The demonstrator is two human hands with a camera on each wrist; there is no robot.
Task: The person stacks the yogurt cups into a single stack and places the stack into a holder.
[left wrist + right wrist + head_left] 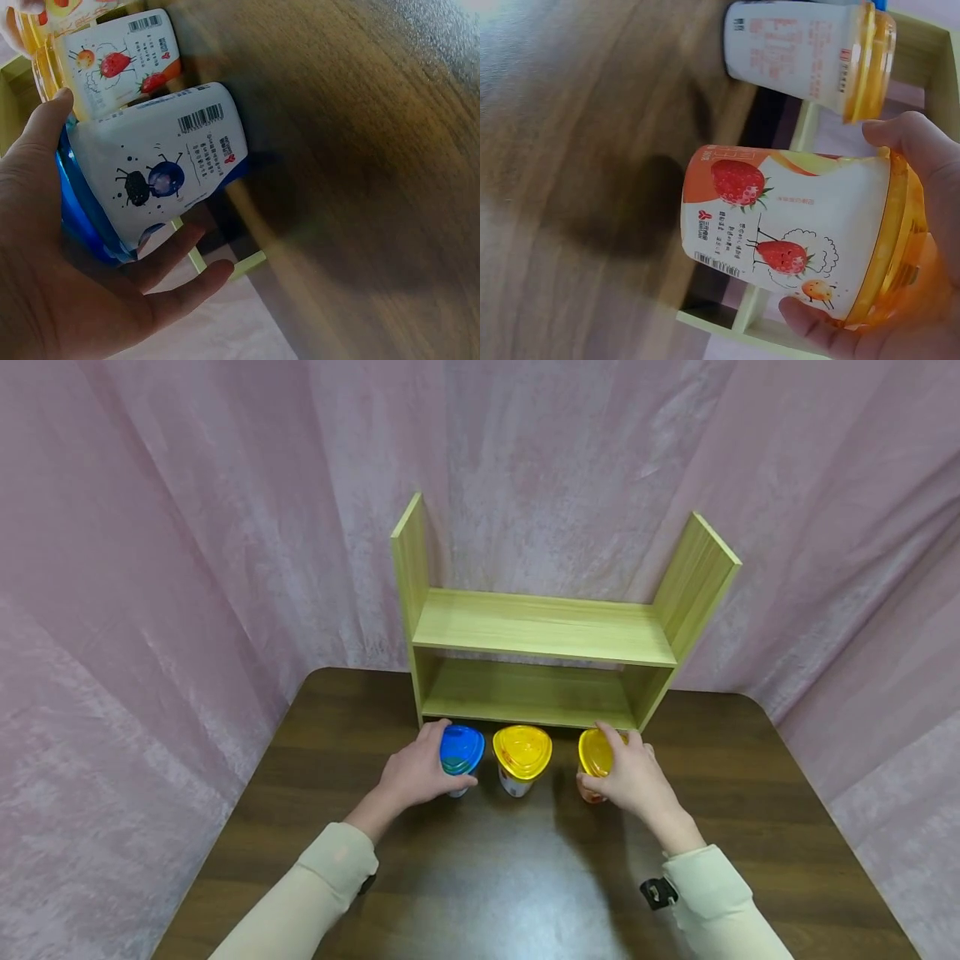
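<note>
On the dark wooden table, nearest to us, we saw two pale sleeves reaching forward. Just beyond them, three yogurt cups stood in a row in front of the shelf. Our left hand was curled round the blue-lidded blueberry cup, thumb on one side and fingers on the other; the left wrist view showed the thumb lying by the blue rim while the fingers lay under the cup's white wall, with its ink-drawn berry and barcode. Our right hand gripped the orange-lidded strawberry cup in the same way, and the right wrist view showed fingertips and thumb clasping it at the rim, the printed strawberries facing the camera. Between the two, untouched, stood the yellow-lidded cup, just beside each neighbour but apart from both hands. Behind the row rose the light green wooden shelf, two tiers between upright side panels, its lower board near the cups. Farthest back hung the pink curtain, folding round the table.
</note>
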